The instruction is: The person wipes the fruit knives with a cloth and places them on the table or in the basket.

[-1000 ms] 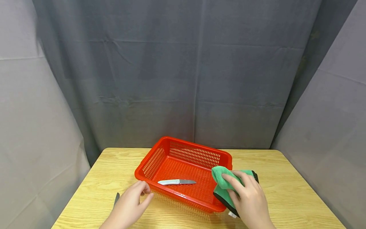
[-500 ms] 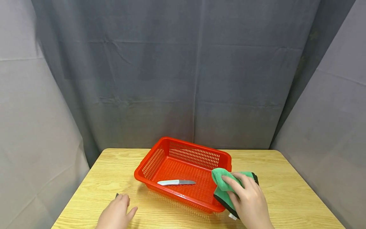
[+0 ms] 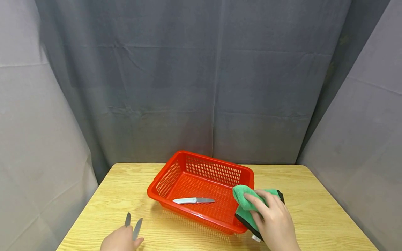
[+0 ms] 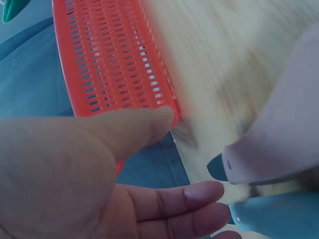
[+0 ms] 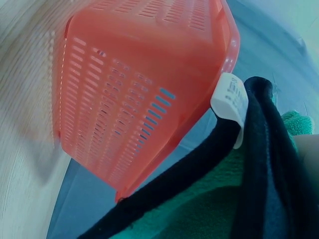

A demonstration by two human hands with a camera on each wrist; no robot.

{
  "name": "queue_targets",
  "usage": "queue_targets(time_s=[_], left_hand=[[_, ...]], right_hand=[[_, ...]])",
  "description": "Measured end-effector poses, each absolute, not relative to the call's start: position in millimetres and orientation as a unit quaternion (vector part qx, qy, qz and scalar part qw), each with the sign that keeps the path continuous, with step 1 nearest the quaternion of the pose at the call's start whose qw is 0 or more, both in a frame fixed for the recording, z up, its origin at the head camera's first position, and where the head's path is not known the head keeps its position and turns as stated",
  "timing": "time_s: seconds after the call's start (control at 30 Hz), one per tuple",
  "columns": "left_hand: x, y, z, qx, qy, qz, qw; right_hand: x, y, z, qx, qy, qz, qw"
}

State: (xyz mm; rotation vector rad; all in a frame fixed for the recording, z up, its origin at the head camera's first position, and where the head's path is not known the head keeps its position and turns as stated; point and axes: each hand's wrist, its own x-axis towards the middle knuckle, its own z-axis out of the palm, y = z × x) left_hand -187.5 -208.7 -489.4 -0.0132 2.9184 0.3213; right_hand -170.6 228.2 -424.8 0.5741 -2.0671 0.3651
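Observation:
My left hand (image 3: 118, 240) is low at the front left of the table, over two knives. Ahead of it show the blades of the left knife (image 3: 127, 219) and the right knife (image 3: 137, 229). The left wrist view has a pinkish knife handle (image 4: 279, 134) and a blue knife handle (image 4: 274, 214) beside the fingertips; thumb and fingers are apart, and contact is unclear. My right hand (image 3: 276, 221) grips a green cloth (image 3: 246, 197) with black edging, at the right end of a red basket (image 3: 201, 220). A white-handled knife (image 3: 188, 200) lies inside the basket.
The wooden table (image 3: 314, 209) reaches back to a grey curtain (image 3: 176, 87). Pale cloth walls hang on the left (image 3: 37, 139) and right (image 3: 361, 139). A white label (image 5: 231, 97) hangs from the cloth's edge, near the basket rim.
My left hand has drawn back from the basket's front left corner, toward me and left, down to the two knives. My right hand with the cloth stays put.

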Motion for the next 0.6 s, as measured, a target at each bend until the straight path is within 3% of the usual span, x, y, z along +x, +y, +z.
queue_targets(time_s=[0.6], left_hand=[[-182.8, -209.2, -490.9, -0.038, 0.986, 0.095, 0.136]], right_hand=[[-170.6, 230.7, -422.6, 0.21, -0.857, 0.165, 0.44]])
